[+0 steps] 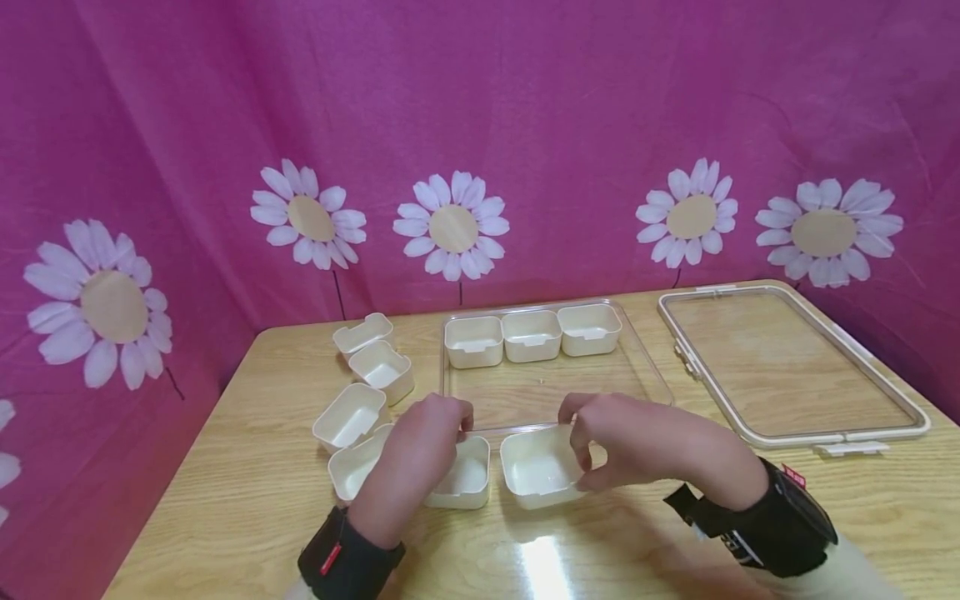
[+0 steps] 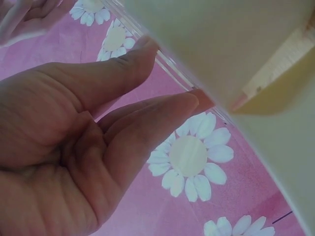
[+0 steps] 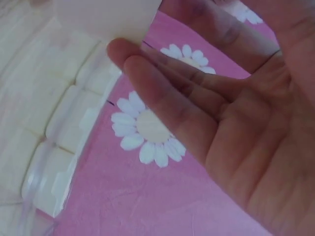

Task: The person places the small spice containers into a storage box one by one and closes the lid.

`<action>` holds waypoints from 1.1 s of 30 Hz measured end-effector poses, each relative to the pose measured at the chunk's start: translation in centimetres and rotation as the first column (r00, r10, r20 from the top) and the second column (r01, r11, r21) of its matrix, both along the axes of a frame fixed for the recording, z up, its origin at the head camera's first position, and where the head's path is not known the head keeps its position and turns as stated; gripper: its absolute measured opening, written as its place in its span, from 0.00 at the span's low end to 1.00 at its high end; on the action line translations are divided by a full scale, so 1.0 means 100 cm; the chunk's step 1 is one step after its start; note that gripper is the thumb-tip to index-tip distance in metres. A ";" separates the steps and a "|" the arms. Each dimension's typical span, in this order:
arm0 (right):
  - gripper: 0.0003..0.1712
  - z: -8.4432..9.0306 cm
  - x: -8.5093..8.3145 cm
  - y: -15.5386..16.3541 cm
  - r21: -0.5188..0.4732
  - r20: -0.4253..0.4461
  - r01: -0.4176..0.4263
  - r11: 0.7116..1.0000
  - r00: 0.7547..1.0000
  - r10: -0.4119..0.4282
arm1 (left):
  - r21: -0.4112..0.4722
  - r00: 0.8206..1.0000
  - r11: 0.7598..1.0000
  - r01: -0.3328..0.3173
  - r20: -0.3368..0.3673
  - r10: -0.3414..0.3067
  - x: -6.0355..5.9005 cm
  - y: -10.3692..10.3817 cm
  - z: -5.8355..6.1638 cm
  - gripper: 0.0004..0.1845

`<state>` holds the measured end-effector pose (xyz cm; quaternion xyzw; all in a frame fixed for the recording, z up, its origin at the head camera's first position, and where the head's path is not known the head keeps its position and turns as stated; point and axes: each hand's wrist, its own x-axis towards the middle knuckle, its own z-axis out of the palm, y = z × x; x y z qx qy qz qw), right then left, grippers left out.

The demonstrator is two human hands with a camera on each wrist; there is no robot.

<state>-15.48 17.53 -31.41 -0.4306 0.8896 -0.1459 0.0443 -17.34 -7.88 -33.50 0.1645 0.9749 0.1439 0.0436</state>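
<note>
Head view, left to right: four loose cream cups sit on the wooden table, then my left hand pinches the far edge of a cream cup by the clear tray (three cups along its back). My right hand grips the neighbouring cup at its right rim, and the clear lid lies far right.

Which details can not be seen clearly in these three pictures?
- Head view: the left hand covers part of a small white cup, so its grip is hidden.
- Head view: the right hand hides the right rim of the tilted cup.
- Left wrist view: the clear tray edge is blurred, too close.
- Right wrist view: the cup wall is cut off by the top edge.
</note>
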 end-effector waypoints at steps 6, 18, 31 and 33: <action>0.11 0.013 -0.001 0.006 -0.039 -0.010 -0.007 0.999 1.000 0.007 | 0.012 1.000 1.000 0.011 0.007 -0.011 -0.001 -0.009 0.002 0.08; 0.11 0.020 -0.009 0.020 -0.186 -0.158 0.063 0.980 0.983 -0.093 | 0.041 0.992 0.993 -0.109 -0.056 0.111 -0.007 -0.018 0.005 0.18; 0.10 0.014 -0.063 -0.010 -0.114 -0.224 0.085 0.990 0.968 -0.109 | 0.023 0.992 0.992 -0.123 0.002 0.123 -0.015 -0.023 -0.001 0.23; 0.11 0.012 -0.071 -0.016 -0.092 -0.228 0.067 0.993 0.970 -0.087 | 0.017 0.993 0.992 -0.122 0.012 0.122 -0.016 -0.022 -0.002 0.24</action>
